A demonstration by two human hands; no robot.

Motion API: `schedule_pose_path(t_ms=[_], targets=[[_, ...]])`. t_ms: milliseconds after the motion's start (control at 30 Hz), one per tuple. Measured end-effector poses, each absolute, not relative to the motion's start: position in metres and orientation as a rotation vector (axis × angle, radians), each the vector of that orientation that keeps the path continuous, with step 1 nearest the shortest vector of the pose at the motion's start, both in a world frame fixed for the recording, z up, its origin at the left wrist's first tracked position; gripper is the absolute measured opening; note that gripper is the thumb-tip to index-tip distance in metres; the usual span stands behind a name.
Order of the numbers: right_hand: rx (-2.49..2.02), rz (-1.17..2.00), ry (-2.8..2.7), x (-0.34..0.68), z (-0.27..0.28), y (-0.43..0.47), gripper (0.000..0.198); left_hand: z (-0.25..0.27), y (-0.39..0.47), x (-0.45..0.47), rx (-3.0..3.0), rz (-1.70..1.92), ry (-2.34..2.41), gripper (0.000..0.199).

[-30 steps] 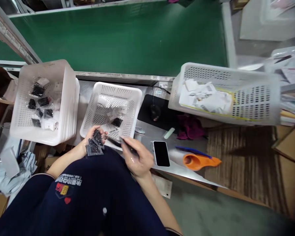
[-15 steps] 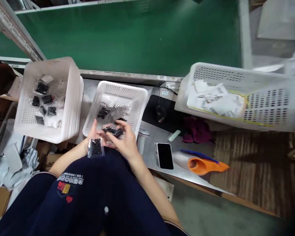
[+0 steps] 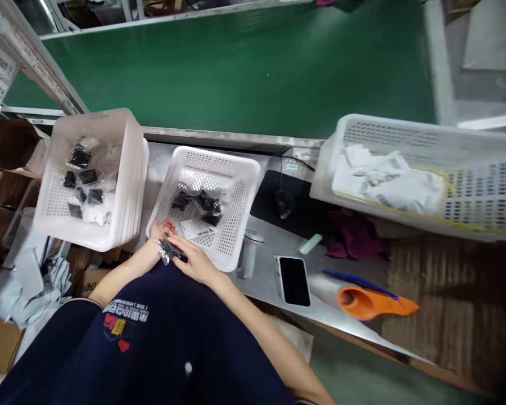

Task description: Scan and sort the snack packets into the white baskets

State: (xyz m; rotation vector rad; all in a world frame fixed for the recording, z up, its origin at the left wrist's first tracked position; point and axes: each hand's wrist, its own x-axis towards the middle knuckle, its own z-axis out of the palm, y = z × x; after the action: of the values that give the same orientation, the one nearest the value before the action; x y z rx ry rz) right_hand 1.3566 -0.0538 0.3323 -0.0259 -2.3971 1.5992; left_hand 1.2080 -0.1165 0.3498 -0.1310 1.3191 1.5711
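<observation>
Small clear plastic packets with black contents [image 3: 167,251] are between my two hands, close against my dark shirt. My left hand [image 3: 162,232] is palm up with curled fingers, cradling the packets from the left side. Over them from the right lies my right hand [image 3: 197,262], its fingers closed on the black packets. What exactly is inside the packets I cannot make out. Just beyond my hands stands a white perforated basket [image 3: 241,225], holding several similar black packets [image 3: 209,201] and a white labelled packet [image 3: 196,228].
At left, stacked white baskets [image 3: 130,191] hold more packets. To the right lie a handheld scanner [image 3: 249,253], a phone [image 3: 294,281], a mouse [image 3: 285,203], a purple cloth [image 3: 352,236] and an orange object [image 3: 373,304]. Another basket [image 3: 484,163] holds white packages. A green conveyor belt [image 3: 244,73] runs behind.
Both hands have drawn back toward my body with packets in them. More black packets show inside the middle basket. The view has shifted slightly.
</observation>
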Motion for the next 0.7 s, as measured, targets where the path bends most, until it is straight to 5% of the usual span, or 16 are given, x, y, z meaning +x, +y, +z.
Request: schedule_pose_path(t_ms=[167,200,267,367,400,533,700], targets=[[-0.345,1.475,-2.084,1.361,0.331,-0.033,0.044,0.407,-0.122,1.210,-0.203,1.805,1.489,0.013],[-0.462,1.446,-2.045,1.363,0.330,-0.023,0.048,0.428,-0.131,1.207,-0.023,1.840,1.498,0.021],[-0.684,1.394,-2.036,1.367,0.325,0.000,0.069,0.476,-0.154,1.190,0.459,1.834,1.583,0.040],[-0.938,1.373,-2.071,1.375,0.307,0.027,0.106,0.535,-0.194,1.132,0.829,1.671,2.047,0.028],[-0.990,1.387,-2.073,1.379,0.300,0.032,0.111,0.546,-0.206,1.108,0.809,1.578,2.249,0.038],[-0.978,1.507,-2.111,1.392,0.277,0.030,0.100,0.537,-0.235,1.040,0.432,1.164,2.639,0.080],[-0.881,1.640,-2.122,1.390,0.266,0.007,0.077,0.486,-0.246,1.052,0.394,1.128,2.653,0.067]])
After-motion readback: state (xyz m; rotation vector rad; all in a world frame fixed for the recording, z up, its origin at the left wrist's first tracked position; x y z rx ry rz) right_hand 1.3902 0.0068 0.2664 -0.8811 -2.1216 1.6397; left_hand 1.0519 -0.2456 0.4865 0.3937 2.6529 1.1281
